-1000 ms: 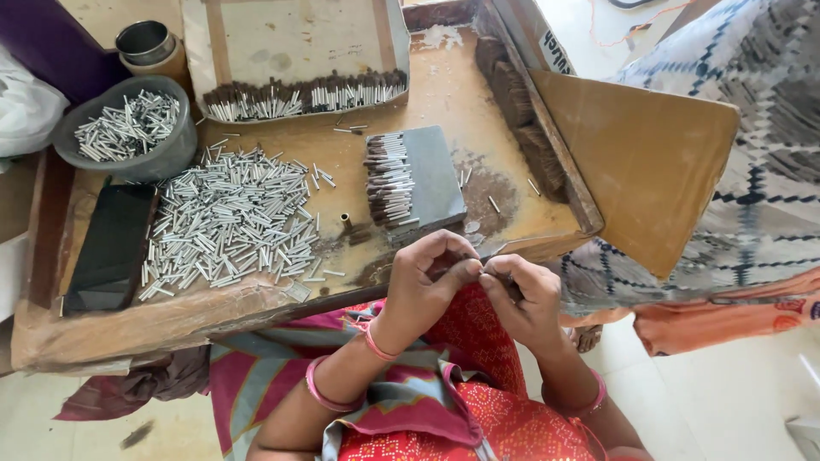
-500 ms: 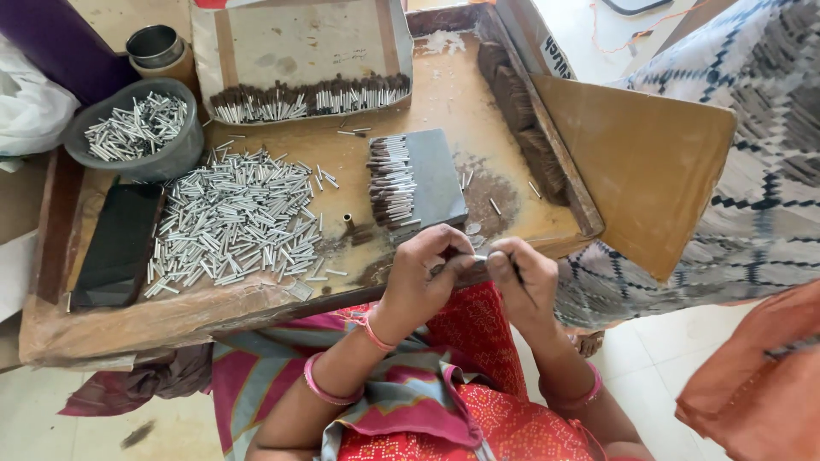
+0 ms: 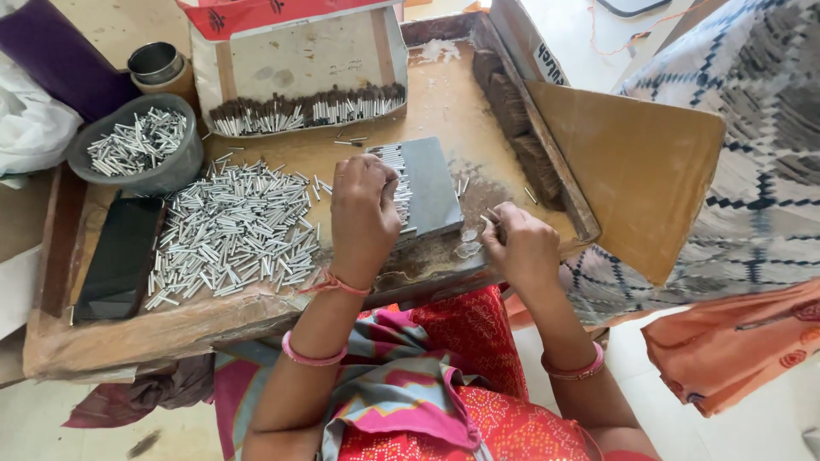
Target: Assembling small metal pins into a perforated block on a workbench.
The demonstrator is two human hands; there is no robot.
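My left hand point(image 3: 366, 213) rests over the left edge of a grey block point(image 3: 431, 183), its fingers on the row of thin silver tubes point(image 3: 395, 162) lined up there. My right hand point(image 3: 523, 248) sits at the tray's front right, fingers closed around a small thin tool or stick point(image 3: 491, 215). A large loose pile of silver tubes point(image 3: 231, 230) lies on the wooden tray point(image 3: 196, 320) to the left of my left hand.
A grey bowl point(image 3: 175, 175) of tubes and a metal cup point(image 3: 156, 61) stand at the back left. A black phone point(image 3: 120, 256) lies left. A cardboard box point(image 3: 299, 60) holds brush-tipped tubes. A brown board point(image 3: 632, 171) leans right.
My hands have parted and moved up from the tray's front edge. The left hand went to the tubes on the grey block; the right moved beside it. The view also shifted.
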